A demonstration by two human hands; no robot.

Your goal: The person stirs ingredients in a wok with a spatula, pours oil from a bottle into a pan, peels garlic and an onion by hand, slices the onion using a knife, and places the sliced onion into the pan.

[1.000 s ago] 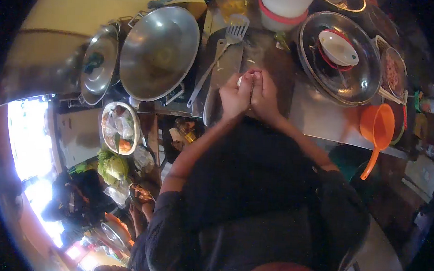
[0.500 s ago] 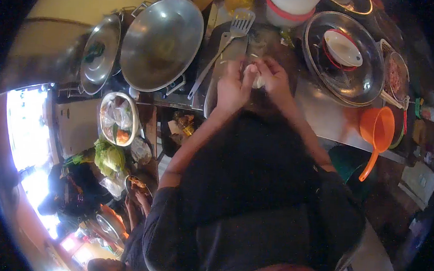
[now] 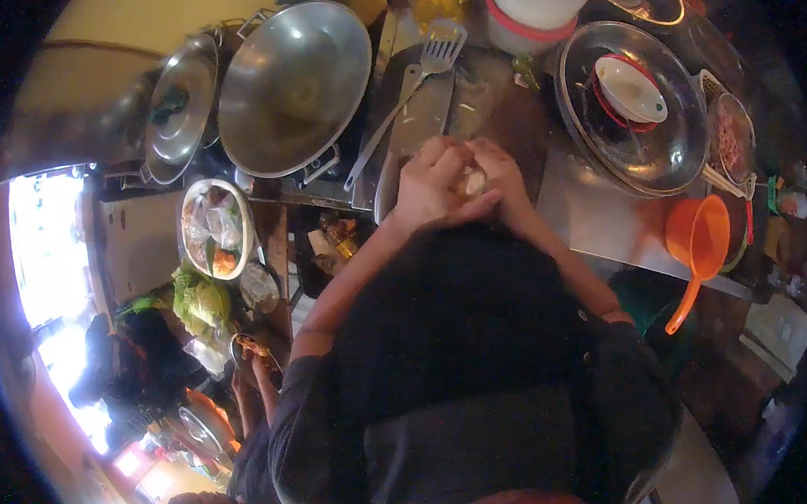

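Note:
My left hand (image 3: 429,183) and my right hand (image 3: 507,184) are cupped together around a small pale white lump (image 3: 472,180), partly hidden by the fingers. Its kind is not clear. Both hands are over the near part of a dark chopping board (image 3: 504,108). Thin pale shreds (image 3: 466,107) lie on the board beyond the hands. A metal slotted turner (image 3: 442,46) rests at the board's left side, its handle slanting toward me.
Left of the board stands a large wok (image 3: 293,90). On the right are a wide metal basin (image 3: 687,147) holding a white bowl (image 3: 631,89), and an orange dipper (image 3: 699,238). A lidded tub (image 3: 531,10) stands behind. At lower left, another person's hands (image 3: 259,372) work near a cabbage (image 3: 199,299).
Both hands have drawn closer to my body and closed more tightly around the pale lump. The whole view has shifted slightly.

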